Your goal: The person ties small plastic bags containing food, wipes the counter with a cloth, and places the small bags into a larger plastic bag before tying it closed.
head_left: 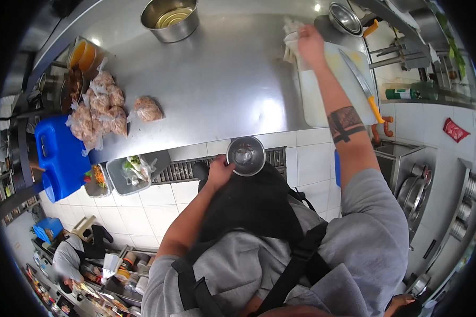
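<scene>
At the front edge of the steel table, my left hand (219,172) grips a small metal bowl (253,168) by its left rim. A little clear or shiny matter lies in the bowl's bottom. My right arm reaches to the far right of the table, where my right hand (310,44) is closed on a crumpled whitish cloth (291,38). Just below that hand lies a white cutting board (313,100). On the board's right side rests a knife (360,79) with a yellow handle. Stacked metal bowls (345,19) stand to the right of the cloth.
A large metal pot (175,33) stands at the table's back. Tied plastic bags of pinkish food (103,105) are heaped at left, with one bag (148,109) apart. A blue jug (63,153) and a grey tub (122,185) of vegetables are at lower left. Another person (69,253) works behind.
</scene>
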Demonstrator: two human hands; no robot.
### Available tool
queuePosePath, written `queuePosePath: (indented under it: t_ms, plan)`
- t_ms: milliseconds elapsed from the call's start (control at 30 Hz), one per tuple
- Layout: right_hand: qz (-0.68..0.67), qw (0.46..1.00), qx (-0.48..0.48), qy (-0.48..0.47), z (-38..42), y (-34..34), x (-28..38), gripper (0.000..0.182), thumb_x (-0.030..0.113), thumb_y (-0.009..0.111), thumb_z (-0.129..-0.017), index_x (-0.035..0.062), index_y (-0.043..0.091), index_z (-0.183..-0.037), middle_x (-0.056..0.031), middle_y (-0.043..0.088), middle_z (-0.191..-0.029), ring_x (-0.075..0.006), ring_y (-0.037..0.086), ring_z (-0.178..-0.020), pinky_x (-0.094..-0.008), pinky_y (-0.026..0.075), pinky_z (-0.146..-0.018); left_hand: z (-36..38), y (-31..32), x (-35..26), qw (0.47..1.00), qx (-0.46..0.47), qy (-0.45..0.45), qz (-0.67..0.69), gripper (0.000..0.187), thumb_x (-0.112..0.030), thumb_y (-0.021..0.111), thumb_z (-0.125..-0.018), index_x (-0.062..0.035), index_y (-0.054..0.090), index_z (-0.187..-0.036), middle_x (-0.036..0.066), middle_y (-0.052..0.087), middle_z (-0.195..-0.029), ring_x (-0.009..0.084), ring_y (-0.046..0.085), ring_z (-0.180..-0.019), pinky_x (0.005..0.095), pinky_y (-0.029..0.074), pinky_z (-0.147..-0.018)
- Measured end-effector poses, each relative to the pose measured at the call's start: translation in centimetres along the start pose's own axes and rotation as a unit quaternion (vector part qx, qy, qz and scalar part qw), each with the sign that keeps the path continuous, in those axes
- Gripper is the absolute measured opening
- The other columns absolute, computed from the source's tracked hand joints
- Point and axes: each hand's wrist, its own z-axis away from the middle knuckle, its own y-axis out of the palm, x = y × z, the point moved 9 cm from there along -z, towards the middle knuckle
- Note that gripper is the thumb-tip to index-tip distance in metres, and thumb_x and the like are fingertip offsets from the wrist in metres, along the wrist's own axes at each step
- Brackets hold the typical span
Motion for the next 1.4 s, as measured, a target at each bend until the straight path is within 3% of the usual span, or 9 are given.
queuePosePath:
  t_ms: [267, 367, 700, 800, 867, 1033, 1133, 1200, 1400]
  plan:
    - [-0.003, 0.998, 0.025, -0.055, -6.2, 3.4, -1.8, 0.038, 0.032, 0.05, -0.105, 0.0098, 0.063, -0.133, -0.0189, 0.067, -0.128, -0.0375, 0.063, -0.118, -0.04, 0.048, -0.101, -0.2, 0.6, -0.1, 1.0, 0.005, -0.019, 0.017, 0.025, -0.021, 0.073, -0.081, 0.0024, 0.064, -0.085, 0.019, 0.064, -0.074, 0.0327, 0.065, -0.069, 0.0441, 0.052, -0.068]
    - [0.01, 0.959, 0.203, -0.196, -4.0, 11.6, -2.1, 0.04, 0.026, 0.046, -0.105, 0.018, 0.059, -0.141, -0.0139, 0.057, -0.146, -0.0348, 0.056, -0.129, -0.0423, 0.045, -0.109, -0.7, 1.1, -0.5, 1.0, 0.003, -0.011, -0.003, 0.026, -0.021, 0.074, -0.081, 0.0026, 0.064, -0.085, 0.018, 0.064, -0.072, 0.0331, 0.065, -0.068, 0.0442, 0.052, -0.066]
    - [-0.056, 0.917, 0.257, -0.301, 24.7, 10.5, 9.4, 0.056, -0.008, 0.059, -0.071, 0.0169, 0.072, -0.119, -0.0076, 0.063, -0.132, -0.0346, 0.056, -0.111, -0.046, 0.047, -0.097, 0.7, -0.5, 3.9, 0.996, -0.044, -0.041, 0.063, 0.029, -0.025, 0.076, -0.082, 0.0026, 0.066, -0.083, 0.017, 0.067, -0.071, 0.0308, 0.069, -0.068, 0.0426, 0.054, -0.066]
    - [-0.137, 0.924, 0.298, -0.198, 33.4, 8.7, 13.9, 0.04, -0.01, 0.056, -0.076, 0.0129, 0.071, -0.106, -0.0078, 0.062, -0.114, -0.0348, 0.057, -0.11, -0.0506, 0.042, -0.102, 2.7, -3.3, 2.3, 0.995, -0.047, -0.069, 0.055, 0.028, -0.024, 0.076, -0.081, 0.0026, 0.067, -0.085, 0.017, 0.069, -0.074, 0.029, 0.07, -0.069, 0.0412, 0.055, -0.068]
    - [-0.273, 0.908, 0.291, -0.128, 35.9, 9.1, 15.5, 0.029, -0.009, 0.057, -0.086, 0.0079, 0.07, -0.106, -0.0098, 0.062, -0.111, -0.0319, 0.057, -0.108, -0.0403, 0.046, -0.099, 3.8, -5.4, 1.7, 0.995, -0.072, -0.051, 0.038, 0.029, -0.024, 0.076, -0.081, 0.0029, 0.067, -0.084, 0.018, 0.069, -0.073, 0.0292, 0.07, -0.069, 0.0411, 0.055, -0.068]
    - [-0.407, 0.844, 0.298, 0.182, 32.3, 9.4, 11.6, 0.027, -0.003, 0.059, -0.096, 0.0057, 0.066, -0.121, 0.0015, 0.063, -0.103, -0.0091, 0.059, -0.096, -0.0271, 0.05, -0.087, 5.3, -8.3, 3.1, 0.989, -0.094, -0.081, 0.085, 0.023, -0.018, 0.072, -0.085, 0.0052, 0.067, -0.086, 0.018, 0.07, -0.073, 0.0249, 0.073, -0.066, 0.0376, 0.057, -0.063]
    - [-0.298, 0.937, 0.123, 0.133, 23.6, 4.9, 8.1, 0.021, 0.007, 0.065, -0.097, 0.0053, 0.067, -0.118, -0.002, 0.065, -0.112, -0.0091, 0.06, -0.095, -0.0269, 0.049, -0.084, 6.5, -9.2, 5.1, 0.977, -0.095, -0.126, 0.145, 0.02, -0.014, 0.072, -0.087, 0.0043, 0.07, -0.095, 0.014, 0.073, -0.08, 0.0203, 0.073, -0.068, 0.0339, 0.057, -0.063]
    - [-0.065, 0.994, 0.031, -0.082, 19.0, 3.1, 10.2, 0.023, 0.01, 0.06, -0.098, 0.0024, 0.065, -0.12, -0.0133, 0.063, -0.121, -0.0255, 0.06, -0.111, -0.0379, 0.048, -0.096, 7.1, -9.5, 7.8, 0.973, -0.117, -0.136, 0.142, 0.021, -0.013, 0.072, -0.087, 0.0046, 0.07, -0.098, 0.013, 0.073, -0.082, 0.0197, 0.073, -0.069, 0.033, 0.057, -0.063]
    - [0.257, 0.913, -0.003, -0.316, 4.4, 18.5, 6.6, 0.037, 0.016, 0.046, -0.1, -0.0061, 0.062, -0.124, -0.0214, 0.059, -0.133, -0.0415, 0.05, -0.13, -0.049, 0.04, -0.111, 11.0, -10.9, 10.0, 0.953, -0.174, -0.176, 0.174, 0.027, -0.018, 0.071, -0.086, 0.0071, 0.067, -0.096, 0.017, 0.071, -0.075, 0.0241, 0.072, -0.067, 0.036, 0.056, -0.062]
